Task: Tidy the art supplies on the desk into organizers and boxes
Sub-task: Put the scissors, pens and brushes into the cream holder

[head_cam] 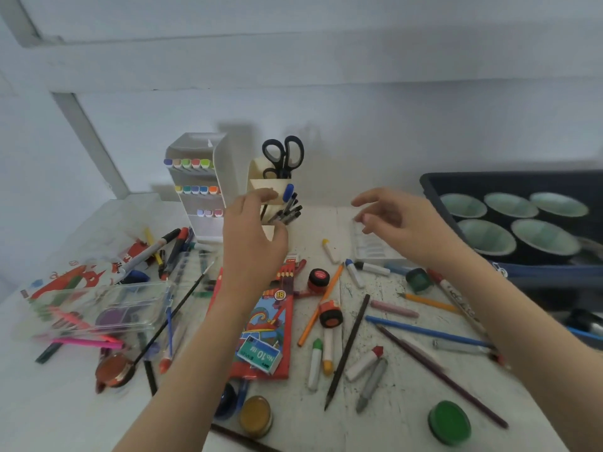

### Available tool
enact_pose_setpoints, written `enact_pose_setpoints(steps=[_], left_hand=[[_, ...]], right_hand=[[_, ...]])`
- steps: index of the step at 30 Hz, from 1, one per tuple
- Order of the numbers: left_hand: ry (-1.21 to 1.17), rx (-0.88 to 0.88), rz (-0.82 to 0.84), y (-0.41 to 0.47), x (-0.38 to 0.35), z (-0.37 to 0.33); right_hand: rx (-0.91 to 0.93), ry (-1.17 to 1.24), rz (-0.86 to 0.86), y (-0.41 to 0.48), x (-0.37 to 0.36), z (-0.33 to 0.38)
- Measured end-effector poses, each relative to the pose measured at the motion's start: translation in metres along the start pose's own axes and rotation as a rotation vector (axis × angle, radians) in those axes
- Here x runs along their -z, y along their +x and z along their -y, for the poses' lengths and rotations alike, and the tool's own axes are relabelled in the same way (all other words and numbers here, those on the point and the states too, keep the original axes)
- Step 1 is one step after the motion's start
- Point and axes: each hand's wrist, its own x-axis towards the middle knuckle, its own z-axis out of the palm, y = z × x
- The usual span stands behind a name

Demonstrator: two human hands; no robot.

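The left grip (pixel 254 243) was seen clenched round the lower pocket of the cream pen holder (pixel 261 185), with the thumb laid on its front wall and the fingers curled beneath. Black pens (pixel 288 212) were lodged in that pocket, just right of the grip, and scissors (pixel 283 154) stood in the pocket beyond it. The right grip (pixel 401 223) was held released, fingers loosely spread, above a clear moulded tray (pixel 372 247). A marker rack (pixel 195 184) stood left of the left grip. A red pencil box (pixel 270 314) lay on the tabletop (pixel 398 402), nearer than that grip.
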Motion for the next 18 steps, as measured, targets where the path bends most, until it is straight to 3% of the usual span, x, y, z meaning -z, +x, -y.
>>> enact_pose_setpoints(steps=[8,13,18], left_hand=[[-0.206,0.050,0.218,-0.041,-0.024,-0.036],[-0.259,-0.020,0.473,-0.068,-0.057,-0.067],[-0.318,-0.117,0.759,-0.085,-0.092,-0.098]], right_hand=[[-0.173,-0.126,-0.068,-0.081,0.014,-0.023],[-0.217,-0.286,0.055,-0.130,-0.006,-0.037],[-0.320,-0.340,-0.020,-0.172,0.026,-0.048]])
